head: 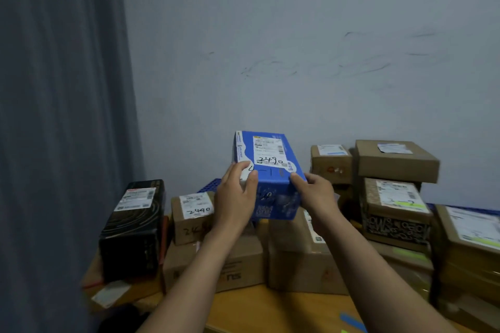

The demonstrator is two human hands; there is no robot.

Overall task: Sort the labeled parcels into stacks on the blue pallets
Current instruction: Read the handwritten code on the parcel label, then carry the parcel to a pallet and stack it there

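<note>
The blue parcel [270,176], marked 2490, is held above the brown boxes, its near end gripped by the left hand [235,197] and the right hand [316,194], fingers curled round it. With a black box [135,224] and a small brown box [193,213] also marked 2490 laid at left and cartons [395,159] stacked at right, sorting is judged well advanced, this parcel not yet placed. Its long axis is pointed toward the wall, label upward.

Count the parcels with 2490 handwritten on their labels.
2: the blue box held up at centre; the small brown box lower left of it. Others may be hidden.
</note>
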